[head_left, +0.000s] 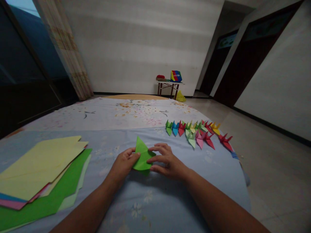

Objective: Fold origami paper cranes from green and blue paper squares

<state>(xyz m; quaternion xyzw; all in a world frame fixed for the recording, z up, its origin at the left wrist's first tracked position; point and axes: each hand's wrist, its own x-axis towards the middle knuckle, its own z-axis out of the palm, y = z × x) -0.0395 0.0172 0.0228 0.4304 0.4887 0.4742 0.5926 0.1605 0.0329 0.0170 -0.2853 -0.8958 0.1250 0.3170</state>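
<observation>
A partly folded sheet of bright green origami paper (141,154) is held just above the cloth in front of me, one corner pointing up. My left hand (125,160) pinches its left edge, thumb on the near face and fingers behind. On the right side, my right hand (167,161) has its fingers spread, with the fingertips touching the paper's face and right edge. Whether those fingers grip it or only rest on it is hard to see. Folded paper cranes (199,138) in green, blue, red, pink and yellow stand in rows to the right.
A stack of coloured paper sheets (41,161), yellow on top, lies at the left. The round table bears a pale blue flowered cloth (136,207). Beyond it, a small table (170,83) with a colourful box (176,76) stands by the wall, a yellow bag (180,96) beside it.
</observation>
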